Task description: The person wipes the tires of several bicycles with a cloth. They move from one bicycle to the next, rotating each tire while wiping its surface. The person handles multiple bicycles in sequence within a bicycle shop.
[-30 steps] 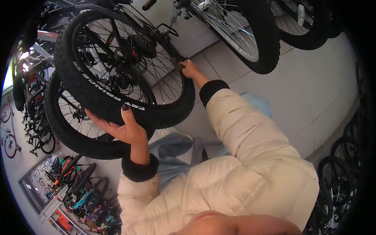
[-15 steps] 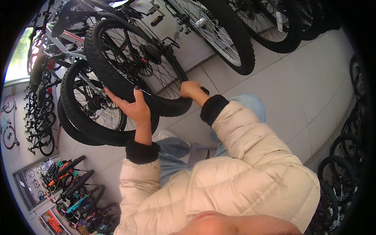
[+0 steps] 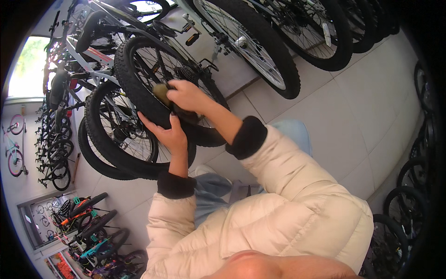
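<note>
Fingers spread and thumb apart, my left hand (image 3: 171, 137) rests against the tread of a thick black bicycle tire (image 3: 146, 104), without closing round it. My right hand (image 3: 189, 96) is closed on a blurred olive-brown brush-like thing (image 3: 161, 92) at the inner side of the same tire, over the wheel's spokes. Motion blur hides its exact shape, and a dark patch shows below the hand. Behind the spokes sit the wheel's hub and sprockets (image 3: 186, 74). Beside my left hand stands another bicycle wheel (image 3: 95, 123) with a knobby tire.
More bicycles stand along the wall, among them a wheel with a silver rim (image 3: 269, 69) at the far side. Several bicycles (image 3: 397, 204) line the right edge. Small colourful bikes (image 3: 93, 232) fill the lower left. Pale floor tiles (image 3: 334, 121) lie to my right.
My right hand has moved left and up from the tire's near right side to its inner side, and the olive-brown thing now shows. My left hand stays on the tire.
</note>
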Available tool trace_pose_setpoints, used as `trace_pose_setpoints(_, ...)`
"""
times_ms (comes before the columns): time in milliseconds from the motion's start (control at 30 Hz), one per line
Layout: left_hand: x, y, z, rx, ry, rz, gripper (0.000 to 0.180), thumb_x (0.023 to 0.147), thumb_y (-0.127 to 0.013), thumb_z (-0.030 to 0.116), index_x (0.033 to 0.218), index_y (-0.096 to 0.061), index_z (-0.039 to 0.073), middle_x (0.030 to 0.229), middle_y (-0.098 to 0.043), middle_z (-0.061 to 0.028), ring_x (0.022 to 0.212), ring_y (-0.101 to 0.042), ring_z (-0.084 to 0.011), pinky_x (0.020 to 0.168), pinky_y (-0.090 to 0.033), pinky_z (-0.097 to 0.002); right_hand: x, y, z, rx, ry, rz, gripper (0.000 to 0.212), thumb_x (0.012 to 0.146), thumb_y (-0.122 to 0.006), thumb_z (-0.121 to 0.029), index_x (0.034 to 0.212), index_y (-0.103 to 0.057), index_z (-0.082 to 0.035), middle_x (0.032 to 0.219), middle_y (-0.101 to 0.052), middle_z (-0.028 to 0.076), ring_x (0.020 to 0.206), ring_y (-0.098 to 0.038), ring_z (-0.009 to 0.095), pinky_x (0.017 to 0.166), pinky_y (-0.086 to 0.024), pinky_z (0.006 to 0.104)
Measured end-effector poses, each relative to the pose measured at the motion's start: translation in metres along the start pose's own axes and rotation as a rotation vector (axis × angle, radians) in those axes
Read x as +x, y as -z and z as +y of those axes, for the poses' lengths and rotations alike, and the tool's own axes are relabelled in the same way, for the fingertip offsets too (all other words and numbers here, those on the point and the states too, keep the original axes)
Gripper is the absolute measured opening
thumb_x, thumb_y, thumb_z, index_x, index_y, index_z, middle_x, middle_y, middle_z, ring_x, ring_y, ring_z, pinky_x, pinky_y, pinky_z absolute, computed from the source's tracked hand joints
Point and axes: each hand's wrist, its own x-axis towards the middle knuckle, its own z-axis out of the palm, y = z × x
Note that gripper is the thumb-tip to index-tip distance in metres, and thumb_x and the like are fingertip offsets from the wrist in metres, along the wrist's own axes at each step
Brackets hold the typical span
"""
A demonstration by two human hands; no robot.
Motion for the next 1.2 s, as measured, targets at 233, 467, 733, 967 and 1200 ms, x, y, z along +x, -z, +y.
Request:
trace_pose_setpoints(233,-0.002,0.001,-0.003,0.001,0.000,-0.003,0.084,0.078,-0.062,0.007,0.145,-0.014,-0.003,0.148,-0.020,-0.0218,0.137,-0.022,-0.0307,0.112,-0.015,-0.0364,0.145,-0.031,-0.013,0.444,0.094,0.182,0.051,0.079,-0.051,-0.016,0.128,-0.050,-0.004,0.111,-0.061,0.023,0.108,-0.057,0.036,0.091,-0.045,0.0381)
trace_pose_setpoints(467,-0.001,0.002,-0.005,0.000,-0.026,-0.013,0.082,0.078,-0.060,0.004,0.145,-0.014,-0.002,0.148,-0.021,-0.0209,0.136,-0.023,-0.0296,0.111,-0.015,-0.0360,0.102,-0.037,0.006,0.328,0.154,-0.019,0.037,0.079,-0.049,-0.014,0.113,-0.060,-0.002,0.098,-0.065,0.017,0.089,-0.061,0.030,0.080,-0.046,0.0351)
trace_pose_setpoints(733,-0.004,0.000,-0.003,-0.083,-0.019,-0.002,0.081,0.078,-0.059,0.003,0.145,-0.014,-0.002,0.147,-0.022,-0.0211,0.136,-0.025,-0.0279,0.111,-0.017,-0.0338,-0.062,0.013,0.068,0.232,-0.045,-0.275,0.028,0.076,-0.048,-0.013,0.098,-0.059,-0.001,0.088,-0.062,0.015,0.076,-0.057,0.023,0.070,-0.045,0.0323)
trace_pose_setpoints(967,-0.007,0.001,0.001,-0.109,0.020,-0.004,0.081,0.078,-0.058,0.003,0.145,-0.012,-0.003,0.147,-0.022,-0.0223,0.135,-0.026,-0.0289,0.110,-0.018,-0.0326,-0.067,0.030,0.098,-0.238,-0.234,-0.294,0.030,0.075,-0.047,-0.023,0.094,-0.063,-0.006,0.089,-0.064,0.018,0.085,-0.060,0.034,0.073,-0.046,0.0414)
trace_pose_setpoints(1200,-0.004,0.000,0.001,-0.066,0.018,-0.007,0.083,0.077,-0.058,0.003,0.145,-0.011,-0.003,0.147,-0.022,-0.0229,0.135,-0.025,-0.0296,0.111,-0.018,-0.0337,0.077,0.022,0.085,-0.087,0.086,0.306,0.047,0.078,-0.050,-0.017,0.125,-0.052,-0.012,0.113,-0.053,0.021,0.104,-0.053,0.039,0.093,-0.042,0.0412)
